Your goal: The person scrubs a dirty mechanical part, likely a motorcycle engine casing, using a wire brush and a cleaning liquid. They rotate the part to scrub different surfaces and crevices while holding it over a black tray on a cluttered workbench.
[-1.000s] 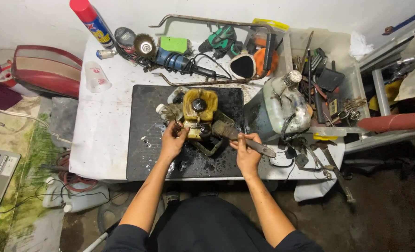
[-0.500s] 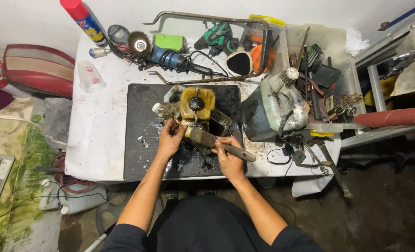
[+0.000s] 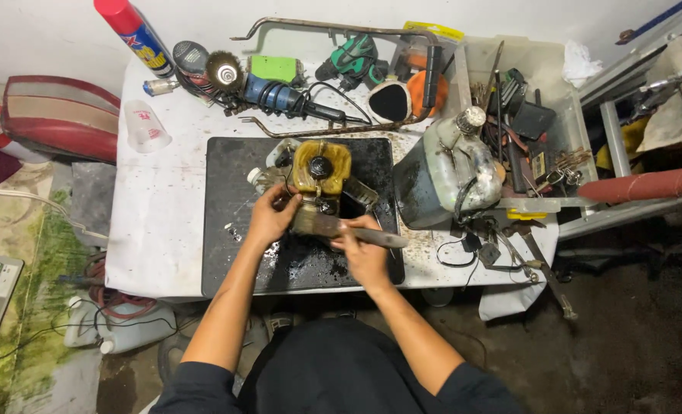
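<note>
Head view, read left to right. A white worktop (image 3: 157,230) is carrying a black rubber mat (image 3: 226,230) at its middle; a clear plastic cup (image 3: 145,126) and a red-capped spray can (image 3: 134,34) are standing well apart from the work at the far left.

The left hand (image 3: 270,218) is curling closed around the lower left side of a small engine (image 3: 318,180), which is sitting upright on the mat with its yellowed cap uppermost. The right hand (image 3: 364,253) is closing on the handle of a worn paintbrush (image 3: 341,228), whose bristle end is lying against the engine's base.

The engine is judged to be heavy for its size, rigid, and slick with oily grime, so the firmest hold is probably low on the casing, clear of the thin wires and the cap. Loose black debris is scattering over the mat in front.

Open room is lying on the mat towards the person and on the bare worktop at left. To the right, a translucent fuel tank (image 3: 448,172) is crowding the mat's edge, with a bin of tools (image 3: 563,123) beyond.
</note>
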